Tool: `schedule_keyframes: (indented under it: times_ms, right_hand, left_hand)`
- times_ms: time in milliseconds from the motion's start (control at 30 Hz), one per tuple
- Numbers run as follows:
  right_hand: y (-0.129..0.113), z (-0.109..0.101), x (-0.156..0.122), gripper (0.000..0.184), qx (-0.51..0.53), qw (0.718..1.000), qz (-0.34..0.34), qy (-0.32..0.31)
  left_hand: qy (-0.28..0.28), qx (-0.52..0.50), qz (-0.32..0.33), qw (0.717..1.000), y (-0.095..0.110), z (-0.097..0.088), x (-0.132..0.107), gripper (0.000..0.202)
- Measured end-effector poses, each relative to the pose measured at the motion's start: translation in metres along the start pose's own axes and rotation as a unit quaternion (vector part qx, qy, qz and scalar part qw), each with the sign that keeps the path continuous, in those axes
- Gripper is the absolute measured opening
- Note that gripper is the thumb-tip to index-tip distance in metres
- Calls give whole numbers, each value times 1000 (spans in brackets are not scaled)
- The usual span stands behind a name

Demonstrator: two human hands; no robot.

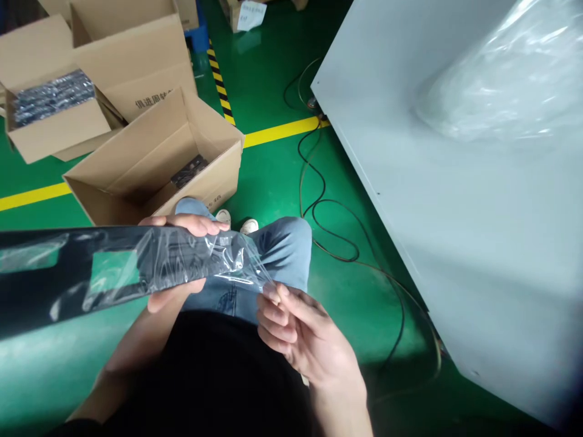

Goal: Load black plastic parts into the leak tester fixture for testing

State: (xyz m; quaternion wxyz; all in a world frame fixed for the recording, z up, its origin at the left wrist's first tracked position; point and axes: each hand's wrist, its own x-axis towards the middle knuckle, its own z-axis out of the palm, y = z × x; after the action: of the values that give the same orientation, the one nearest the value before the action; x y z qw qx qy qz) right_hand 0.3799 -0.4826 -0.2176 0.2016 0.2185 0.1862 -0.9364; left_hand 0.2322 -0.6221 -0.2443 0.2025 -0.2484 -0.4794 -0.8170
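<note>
A long black panel (pixel 73 288) with rectangular cut-outs reaches in from the left edge, held above my lap. Clear plastic film (pixel 232 255) wraps it and extends past its right end. My left hand (pixel 177 294) is closed around the panel from beneath, its fingers showing along the upper edge and the thumb side along the lower one. With thumb and forefinger my right hand (pixel 300 328) pinches the loose end of the film and holds it taut to the lower right. The middle of my left hand is hidden behind the panel.
An open cardboard box (pixel 155 158) holding a dark wrapped item stands before my knees. Further left, another box (pixel 59 130) contains several plastic-wrapped pieces. Cables (pixel 325 200) lie on the green floor beside a large grey surface (pixel 410 200), which bears a clear plastic bag (pixel 510 85).
</note>
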Motion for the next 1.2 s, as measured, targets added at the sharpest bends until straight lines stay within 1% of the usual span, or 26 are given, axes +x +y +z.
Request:
schedule_keyframes:
  times_ms: [100, 167, 233, 300, 367, 433, 467, 500, 533, 567, 600, 633, 667, 700, 733, 767, 800, 833, 900, 933, 1000, 1067, 1133, 1167, 1200]
  right_hand:
    - [-3, 5, -5, 38, 31, 999, 2, -26]
    - [-6, 10, -8, 37, 52, 998, -8, -25]
    - [-9, 15, -10, 35, 72, 997, -22, -11]
    - [-11, 18, -9, 34, 73, 997, -36, 7]
    - [-10, 17, -8, 34, 43, 997, -58, 30]
    - [-5, 12, -6, 35, -38, 992, -101, 68]
    - [-1, 9, -5, 36, -103, 979, -142, 99]
    - [2, 5, -4, 36, -183, 953, -197, 140]
    - [5, 1, -3, 34, -268, 907, -265, 186]
    - [8, -3, -3, 29, -353, 842, -340, 225]
    - [9, -5, -2, 22, -431, 764, -411, 249]
    - [9, -7, -1, 17, -501, 685, -463, 257]
    - [7, -8, 0, 20, -561, 618, -493, 246]
    - [4, -8, 3, 26, -613, 567, -503, 224]
    - [1, -8, 5, 29, -656, 533, -496, 198]
    - [-2, -8, 8, 27, -688, 516, -480, 172]
    - [-4, -8, 12, 21, -707, 512, -464, 149]
    - [-6, -8, 15, 14, -714, 519, -452, 131]
    - [-6, -10, 20, 8, -701, 550, -437, 123]
    - [-5, -11, 22, 8, -686, 568, -434, 133]
    - [1, -15, 24, 9, -652, 604, -424, 173]
    - [7, -18, 24, 13, -620, 641, -401, 210]
    - [13, -22, 24, 19, -586, 677, -375, 239]
    - [15, -23, 23, 21, -572, 689, -371, 247]
    - [17, -24, 23, 22, -564, 693, -373, 248]
  left_hand:
    - [-57, 6, 76, 995, 2, -3, 2, 95]
    - [-69, -1, 75, 995, -1, -3, 1, 91]
    - [-61, -3, 56, 997, -4, -3, -3, 85]
    - [-53, 13, 1, 998, -6, -2, -8, 76]
    - [-38, 24, -71, 996, -5, -2, -12, 70]
    - [-9, 14, -152, 988, -3, 1, -13, 69]
    - [17, 7, -194, 981, -1, 2, -13, 69]
    - [46, 3, -233, 971, 0, 4, -13, 69]
    - [71, 4, -273, 959, 2, 6, -13, 68]
    - [92, 11, -310, 946, 3, 8, -13, 66]
    - [111, 19, -341, 933, 3, 10, -13, 66]
    - [124, 26, -369, 921, 3, 12, -14, 65]
    - [129, 31, -394, 909, 3, 13, -15, 66]
    - [129, 35, -415, 900, 3, 14, -17, 66]
    - [123, 39, -433, 892, 3, 14, -19, 67]
    - [115, 43, -447, 886, 3, 14, -21, 68]
    - [105, 48, -459, 881, 3, 13, -24, 68]
    - [95, 55, -469, 876, 3, 12, -27, 68]
    - [76, 69, -492, 864, 3, 8, -33, 67]
    - [70, 78, -504, 857, 2, 6, -36, 66]
    - [65, 102, -518, 847, 1, 2, -41, 63]
    - [62, 137, -516, 843, 0, -1, -44, 61]
    - [56, 167, -503, 846, -2, -2, -46, 60]
    - [54, 178, -497, 847, -2, -1, -47, 60]
    - [54, 186, -492, 849, -4, 0, -47, 60]
